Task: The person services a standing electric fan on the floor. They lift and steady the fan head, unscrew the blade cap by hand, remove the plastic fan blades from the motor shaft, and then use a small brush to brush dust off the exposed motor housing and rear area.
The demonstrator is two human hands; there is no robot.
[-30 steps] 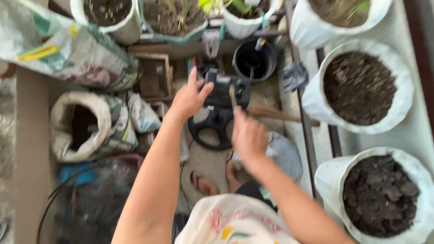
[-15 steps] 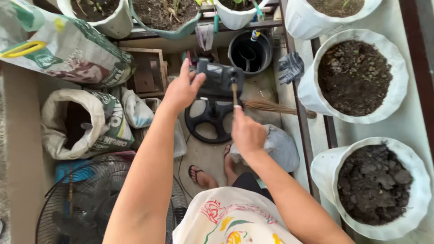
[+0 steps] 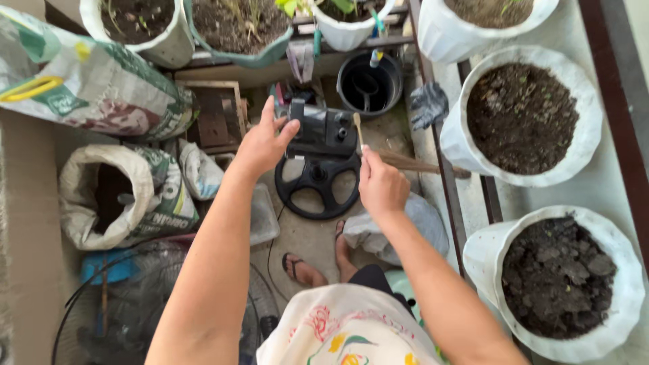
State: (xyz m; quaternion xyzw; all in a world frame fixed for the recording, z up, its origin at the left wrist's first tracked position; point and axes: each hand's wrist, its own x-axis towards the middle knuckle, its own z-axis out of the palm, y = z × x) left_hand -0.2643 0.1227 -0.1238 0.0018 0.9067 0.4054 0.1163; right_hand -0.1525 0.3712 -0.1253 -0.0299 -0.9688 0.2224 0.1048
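My left hand [image 3: 261,142] grips the left side of a black boxy device [image 3: 323,132] that has a black steering wheel [image 3: 318,184] fixed to its near side. My right hand [image 3: 380,186] is closed around a small brush with a light wooden handle [image 3: 357,126], whose tip stands upright at the device's right edge. Both arms reach forward from the bottom of the view. Below them are my feet in sandals [image 3: 302,269] on the concrete floor.
White grow bags of dark soil [image 3: 522,115] [image 3: 558,274] line a shelf on the right. Pots of plants [image 3: 233,27], a black bucket [image 3: 368,84] and a grey glove [image 3: 428,105] sit ahead. Open sacks [image 3: 118,192] [image 3: 81,84], a wooden crate [image 3: 215,115] and a fan [image 3: 128,311] crowd the left.
My left hand has shifted its grip along the device's left side, with fingers now spread over its top corner. The right hand with the brush stays at the device's right edge.
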